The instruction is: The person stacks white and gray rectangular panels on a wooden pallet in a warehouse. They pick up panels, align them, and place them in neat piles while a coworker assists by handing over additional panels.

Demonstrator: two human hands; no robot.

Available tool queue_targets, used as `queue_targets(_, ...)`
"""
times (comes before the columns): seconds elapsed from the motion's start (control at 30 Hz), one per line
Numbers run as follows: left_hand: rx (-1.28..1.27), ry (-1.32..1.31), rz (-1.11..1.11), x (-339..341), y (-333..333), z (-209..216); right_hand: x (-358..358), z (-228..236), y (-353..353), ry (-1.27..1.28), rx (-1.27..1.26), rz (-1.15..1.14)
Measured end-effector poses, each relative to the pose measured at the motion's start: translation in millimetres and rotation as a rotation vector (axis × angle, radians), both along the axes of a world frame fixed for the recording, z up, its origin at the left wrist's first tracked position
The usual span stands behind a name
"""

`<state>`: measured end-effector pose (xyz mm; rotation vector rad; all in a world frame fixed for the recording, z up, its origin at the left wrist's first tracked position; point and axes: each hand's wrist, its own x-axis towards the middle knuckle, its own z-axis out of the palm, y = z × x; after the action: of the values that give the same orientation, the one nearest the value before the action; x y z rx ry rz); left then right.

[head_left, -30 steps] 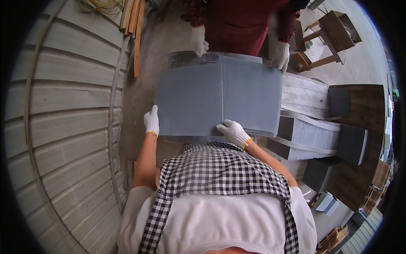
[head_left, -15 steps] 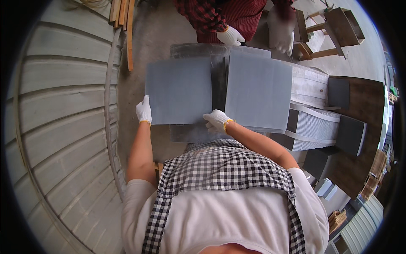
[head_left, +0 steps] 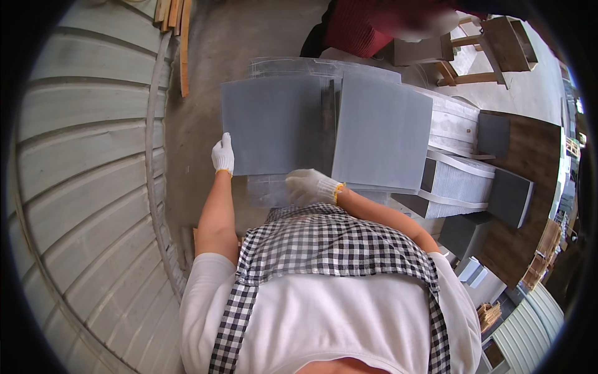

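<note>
A flat grey square panel (head_left: 271,124) lies over the left half of a dark work surface (head_left: 265,190). My left hand (head_left: 222,154), in a white knit glove, is closed on its left edge near the near corner, thumb on top. Close to the panel's near right corner is my right hand (head_left: 311,186), also gloved; motion smears its fingers, so I cannot tell whether it touches the panel. Right of a dark gap sits a second grey panel (head_left: 383,131), with the edges of further sheets showing beneath it.
Across the table, a co-worker in red clothing (head_left: 358,28) stands by a wooden frame (head_left: 476,59). Strapped stacks of thin sheets (head_left: 458,184) lie right, beside a brown board (head_left: 529,137). A ribbed metal wall (head_left: 87,156) and wooden strips (head_left: 184,56) are at left.
The left panel has shifted slightly right and away from me, with my left hand on it. My right hand has moved a little left and nearer. The co-worker has moved right and turned from the table.
</note>
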<state>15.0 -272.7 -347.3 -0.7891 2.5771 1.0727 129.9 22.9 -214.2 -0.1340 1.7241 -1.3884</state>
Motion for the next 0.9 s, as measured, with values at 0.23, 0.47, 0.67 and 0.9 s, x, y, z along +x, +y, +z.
queue_targets(0.23, -0.586, 0.316, -0.248, 12, 49, 31, 1, 24, 39, 0.486, 0.458, -0.308)
queue_targets(0.47, -0.376, 0.64, -0.513, 77, 170, 87, 22, 5, 69, 0.985, 0.733, -0.073)
queue_targets(0.67, -0.111, 0.499, -0.754, 141, 233, 107, -23, -7, 114, 1.1, 0.832, -0.049)
queue_targets(0.9, -0.136, 0.187, -0.857, 177, 247, 132, -103, -19, 171, 1.164, 0.963, -0.106)
